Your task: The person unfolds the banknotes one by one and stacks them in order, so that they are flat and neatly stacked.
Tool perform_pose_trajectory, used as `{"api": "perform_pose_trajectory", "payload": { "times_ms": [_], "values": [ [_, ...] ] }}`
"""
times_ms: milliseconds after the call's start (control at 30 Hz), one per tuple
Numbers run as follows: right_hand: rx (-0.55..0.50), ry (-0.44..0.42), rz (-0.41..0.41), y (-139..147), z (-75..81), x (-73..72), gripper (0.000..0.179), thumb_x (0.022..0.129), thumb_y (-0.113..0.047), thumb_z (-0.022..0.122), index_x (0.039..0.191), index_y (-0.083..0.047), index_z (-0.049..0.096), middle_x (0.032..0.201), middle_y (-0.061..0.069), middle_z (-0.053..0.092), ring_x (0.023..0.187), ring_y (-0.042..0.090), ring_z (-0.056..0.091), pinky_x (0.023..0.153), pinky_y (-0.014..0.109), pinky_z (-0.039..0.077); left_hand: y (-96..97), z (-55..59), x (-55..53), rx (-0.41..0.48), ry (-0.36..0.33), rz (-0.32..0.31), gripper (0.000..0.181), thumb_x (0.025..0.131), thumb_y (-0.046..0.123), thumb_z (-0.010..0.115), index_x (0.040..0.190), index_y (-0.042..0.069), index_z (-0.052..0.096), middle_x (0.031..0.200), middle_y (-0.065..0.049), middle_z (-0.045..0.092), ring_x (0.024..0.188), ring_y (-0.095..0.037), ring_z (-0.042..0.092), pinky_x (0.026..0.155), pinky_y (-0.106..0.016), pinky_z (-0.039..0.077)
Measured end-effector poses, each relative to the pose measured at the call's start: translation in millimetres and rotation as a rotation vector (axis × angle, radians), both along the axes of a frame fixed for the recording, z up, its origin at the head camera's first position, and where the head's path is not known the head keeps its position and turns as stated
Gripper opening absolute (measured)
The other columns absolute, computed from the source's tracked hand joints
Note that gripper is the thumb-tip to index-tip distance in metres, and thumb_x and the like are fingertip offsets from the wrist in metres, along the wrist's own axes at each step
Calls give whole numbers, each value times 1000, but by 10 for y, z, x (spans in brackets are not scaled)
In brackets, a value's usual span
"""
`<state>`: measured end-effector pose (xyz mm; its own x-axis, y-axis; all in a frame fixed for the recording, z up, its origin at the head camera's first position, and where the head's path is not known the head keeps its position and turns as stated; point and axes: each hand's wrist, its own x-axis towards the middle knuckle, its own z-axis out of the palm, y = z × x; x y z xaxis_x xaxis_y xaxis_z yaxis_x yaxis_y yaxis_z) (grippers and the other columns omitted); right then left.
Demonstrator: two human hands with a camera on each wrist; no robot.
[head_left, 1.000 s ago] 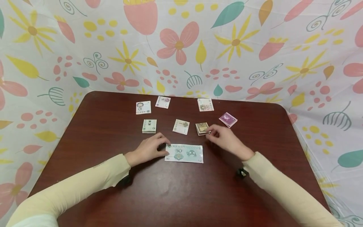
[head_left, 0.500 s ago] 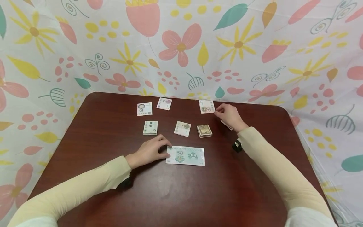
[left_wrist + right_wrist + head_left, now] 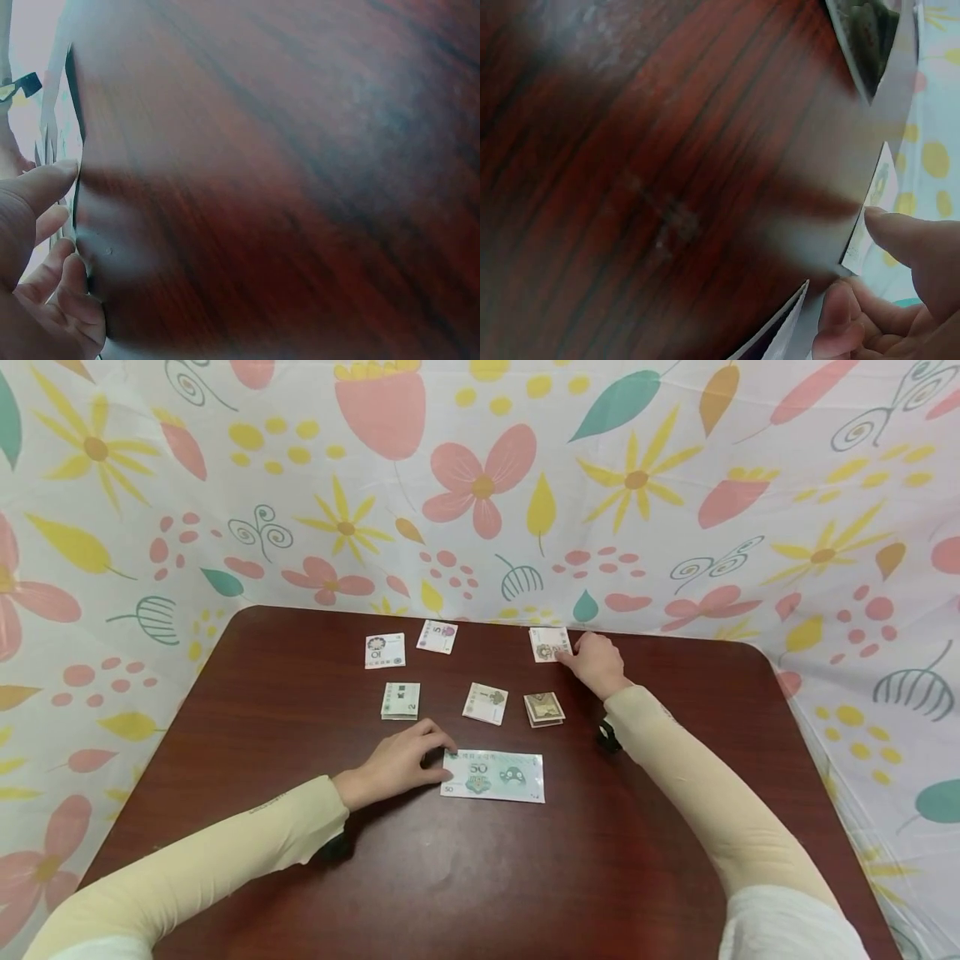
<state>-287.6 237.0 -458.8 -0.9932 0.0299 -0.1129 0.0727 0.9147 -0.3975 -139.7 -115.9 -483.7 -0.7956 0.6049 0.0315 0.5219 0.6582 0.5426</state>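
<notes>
My left hand (image 3: 393, 764) rests at the left edge of a flat green 50 banknote (image 3: 495, 777). Its thumb and a fingertip touch that edge, fingers loosely bent. My right hand (image 3: 596, 664) is at the right side of a folded 20 banknote (image 3: 547, 642) near the table's far edge. In the right wrist view the thumb (image 3: 889, 232) touches this banknote, while the other fingers lie bent beside it. A purple folded banknote (image 3: 776, 337) shows partly in the right wrist view; in the head view the right hand and sleeve hide it.
A folded 10 banknote (image 3: 385, 652) and a folded 5 banknote (image 3: 437, 637) lie at the back left. Nearer are a folded 2 banknote (image 3: 401, 702), a folded 1 banknote (image 3: 485, 704) and a folded brown banknote (image 3: 543, 708). Patterned cloth (image 3: 480, 552) hangs behind the table (image 3: 465, 877).
My right hand has moved from beside the brown banknote up to the 20 banknote, covering the purple one on the way. The left hand has stayed at the 50 banknote.
</notes>
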Motion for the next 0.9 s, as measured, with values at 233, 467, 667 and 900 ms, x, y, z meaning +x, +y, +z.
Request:
{"api": "perform_pose_trajectory", "payload": {
  "times_ms": [233,467,667,900],
  "values": [
    [8,-40,1,-37,22,-38,40,100,-33,70,78,0,73,63,8,59,66,27,54,63,40,46,-2,18,-5,0,2,-4,31,92,32,82,119,22,72,115,2,60,90,-14,61,75,-34,51],
    [-28,-6,-15,-57,45,-51,29,99,-25,69,84,0,71,72,10,62,69,28,57,67,42,49,-3,49,-10,-8,-2,1,32,92,32,82,120,22,72,115,2,60,90,-14,60,74,-34,50],
    [-166,-12,-57,-15,45,-9,19,100,-17,65,102,1,70,93,17,67,78,31,61,75,44,52,5,48,11,-14,-7,3,32,92,32,82,120,23,71,115,2,60,88,-13,59,73,-33,49],
    [-309,-62,-40,49,87,66,21,102,-20,65,109,0,65,99,17,64,86,29,61,74,38,50,12,30,24,-1,-3,-8,31,92,30,83,119,21,72,113,1,60,90,-13,60,73,-32,50]
  ]
}}
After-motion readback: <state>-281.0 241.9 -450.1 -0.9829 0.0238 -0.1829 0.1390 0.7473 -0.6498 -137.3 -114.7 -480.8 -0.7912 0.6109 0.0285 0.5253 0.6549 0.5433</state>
